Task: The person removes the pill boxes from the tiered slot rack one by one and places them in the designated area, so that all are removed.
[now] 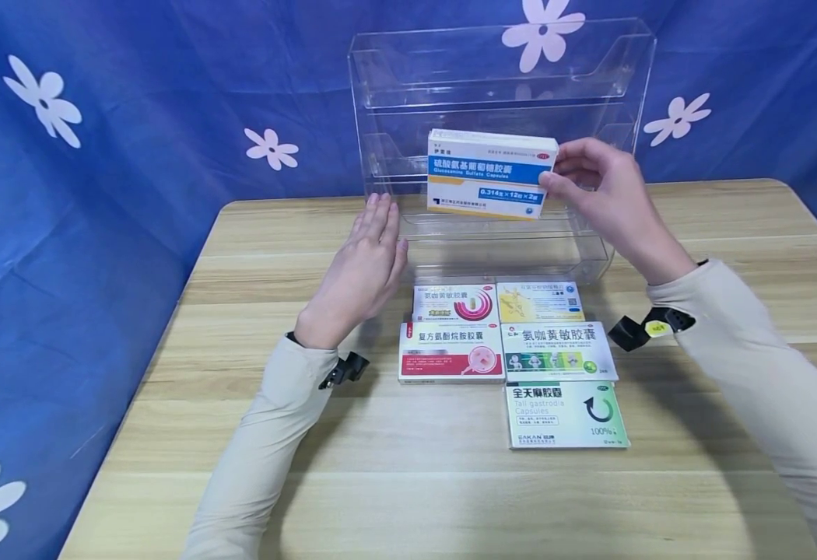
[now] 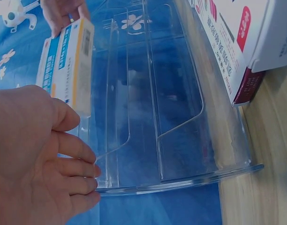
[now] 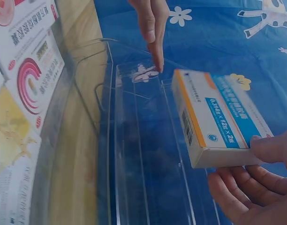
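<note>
My right hand pinches the right end of a white, blue and yellow medicine box, thumb in front and fingers behind. The box is held up in front of the middle tiers of a clear plastic rack, slightly tilted. In the right wrist view the box hangs over the rack's clear ledges. My left hand has its fingers straight and close together at the rack's left side edge. From the left wrist view, the fingertips of the left hand seem to touch that edge.
Several medicine boxes lie flat before the rack: a pink-ringed one, a yellow one, a red-and-white one, a white-and-green one and a green one. A blue flowered cloth hangs behind the wooden table.
</note>
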Tool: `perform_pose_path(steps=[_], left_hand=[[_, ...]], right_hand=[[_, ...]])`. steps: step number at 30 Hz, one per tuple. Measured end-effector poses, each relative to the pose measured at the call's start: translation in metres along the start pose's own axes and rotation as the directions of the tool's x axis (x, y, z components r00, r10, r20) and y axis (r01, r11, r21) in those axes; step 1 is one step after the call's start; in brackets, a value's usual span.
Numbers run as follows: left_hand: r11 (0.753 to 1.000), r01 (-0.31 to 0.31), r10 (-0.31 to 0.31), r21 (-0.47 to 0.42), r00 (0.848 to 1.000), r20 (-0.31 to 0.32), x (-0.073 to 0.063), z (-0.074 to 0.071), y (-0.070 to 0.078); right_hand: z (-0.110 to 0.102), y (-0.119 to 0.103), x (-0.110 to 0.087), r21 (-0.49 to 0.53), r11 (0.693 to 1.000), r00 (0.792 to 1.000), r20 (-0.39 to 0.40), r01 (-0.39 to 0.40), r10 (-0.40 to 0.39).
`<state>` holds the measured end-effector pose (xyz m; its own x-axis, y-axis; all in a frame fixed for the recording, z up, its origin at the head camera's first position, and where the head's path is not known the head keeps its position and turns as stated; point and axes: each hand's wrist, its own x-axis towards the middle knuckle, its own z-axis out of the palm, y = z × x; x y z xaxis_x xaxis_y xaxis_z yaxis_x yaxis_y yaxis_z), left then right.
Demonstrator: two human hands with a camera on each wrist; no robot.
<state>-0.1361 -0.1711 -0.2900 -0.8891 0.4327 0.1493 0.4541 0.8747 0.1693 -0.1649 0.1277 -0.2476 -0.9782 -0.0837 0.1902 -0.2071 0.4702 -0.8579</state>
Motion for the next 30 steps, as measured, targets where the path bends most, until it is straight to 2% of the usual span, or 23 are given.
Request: perform_pose_path(steps=[13, 21, 24, 30], left_hand=[[1.0, -0.002, 0.002, -0.004, 1.0, -0.011, 0.0, 0.001, 0.001], [1.0, -0.004, 0.003, -0.006, 1.0, -0.019, -0.001, 0.001, 0.001], [1.0, -0.006, 0.006, -0.001, 1.0, -0.021, -0.001, 0.001, 0.001], [1.0, -0.005, 0.005, -0.001, 1.0, -0.016, -0.001, 0.001, 0.0]], right_hand=[[0.006, 0.022, -0.026, 0.061, 0.995, 0.991, 0.11, -0.083, 0.076], [0.015, 0.031, -0.045, 0.029, 0.991, 0.976, 0.179, -0.133, 0.126], [0.019, 0.033, -0.053, 0.074, 0.982, 0.958, 0.242, -0.175, 0.152], [0.024, 0.037, -0.072, 0.122, 0.947, 0.885, 0.407, -0.298, 0.226]])
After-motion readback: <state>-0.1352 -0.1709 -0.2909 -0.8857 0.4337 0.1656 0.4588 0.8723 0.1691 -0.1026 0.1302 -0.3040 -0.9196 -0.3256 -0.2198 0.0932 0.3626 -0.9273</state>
